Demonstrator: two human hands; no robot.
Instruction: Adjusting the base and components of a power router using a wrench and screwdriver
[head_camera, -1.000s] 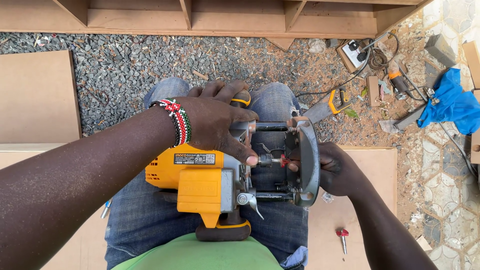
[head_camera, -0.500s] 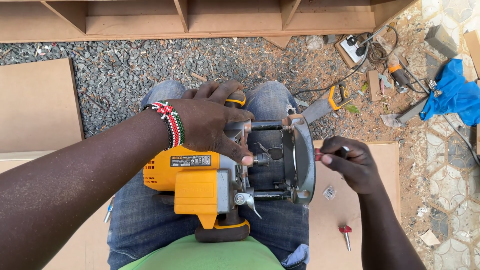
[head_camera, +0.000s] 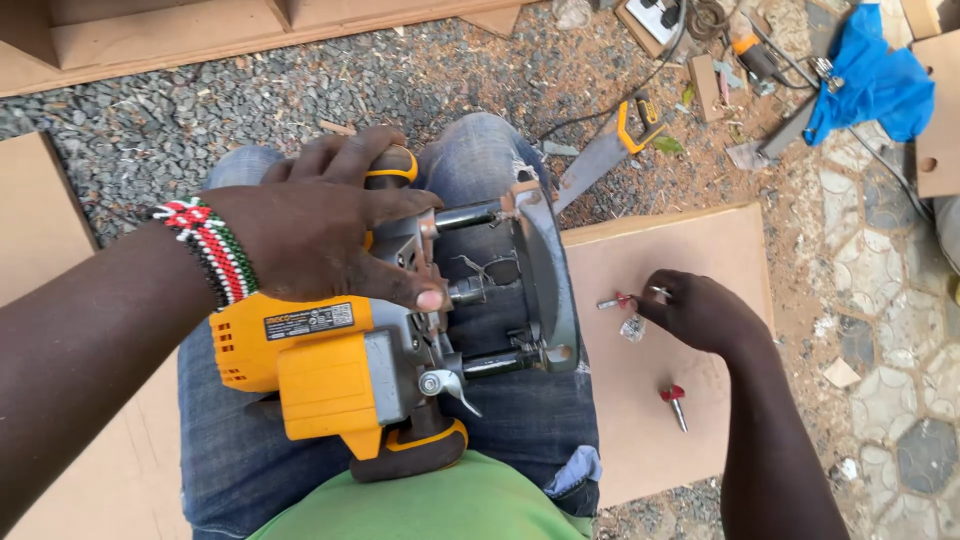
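Yellow and grey, the plunge router (head_camera: 400, 340) lies on its side across the person's lap, base plate turned to the right so that the collet is open to reach. The left hand (head_camera: 320, 235) is clasped over its top handle to steady it. The right hand (head_camera: 700, 312) pinches a red-banded router bit (head_camera: 615, 301) over the fibreboard panel (head_camera: 700, 250). A second bit (head_camera: 673, 402) lies nearby. A rectangular black label sits on the router's yellow housing.

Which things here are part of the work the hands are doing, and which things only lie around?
In use:
- yellow router, under left hand
- red-tipped bit, at right hand

Lying about:
- second bit on board
- handsaw
- blue cloth
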